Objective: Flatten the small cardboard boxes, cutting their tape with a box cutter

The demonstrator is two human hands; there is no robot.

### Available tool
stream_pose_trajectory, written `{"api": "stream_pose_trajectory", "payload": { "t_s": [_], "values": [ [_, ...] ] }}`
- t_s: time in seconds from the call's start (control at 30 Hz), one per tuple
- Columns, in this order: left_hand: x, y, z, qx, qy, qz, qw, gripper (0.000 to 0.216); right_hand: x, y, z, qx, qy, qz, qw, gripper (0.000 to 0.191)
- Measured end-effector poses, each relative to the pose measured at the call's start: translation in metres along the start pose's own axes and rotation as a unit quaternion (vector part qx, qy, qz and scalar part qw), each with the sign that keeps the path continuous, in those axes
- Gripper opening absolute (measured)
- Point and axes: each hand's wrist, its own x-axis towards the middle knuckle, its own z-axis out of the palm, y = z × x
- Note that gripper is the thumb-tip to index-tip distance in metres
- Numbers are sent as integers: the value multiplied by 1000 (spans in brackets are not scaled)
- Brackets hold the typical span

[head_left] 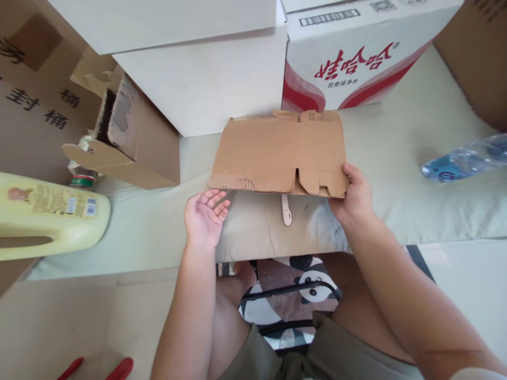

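A flattened brown cardboard box is in front of me, with slots and tabs along its near and far edges. My right hand grips its near right corner, thumb on top and fingers beneath. By the near left corner, my left hand is palm up with loosely curled, parted fingers; whether they touch the edge I cannot tell. A pale, narrow tool with a slot near its end sticks out from under the cardboard; the rest of it is hidden.
White cartons, one with red print, stand behind. At the left are an opened brown box and a yellow jug on its side. A clear water bottle lies at the right on the pale cloth cover.
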Motion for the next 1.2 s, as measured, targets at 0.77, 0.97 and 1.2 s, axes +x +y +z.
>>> {"api": "stream_pose_trajectory", "payload": {
  "t_s": [0.77,0.97,1.2],
  "values": [
    [1,-1,-5,-16,-12,7,1000,19,-58,-7,38,-604,-301,-108,730,26],
    [0,-1,-2,-18,-10,7,1000,21,-63,-7,42,-635,-331,-121,687,42],
    [-6,0,1,-14,-11,10,1000,20,-62,-7,36,-606,-379,-174,677,54]
  ]
}}
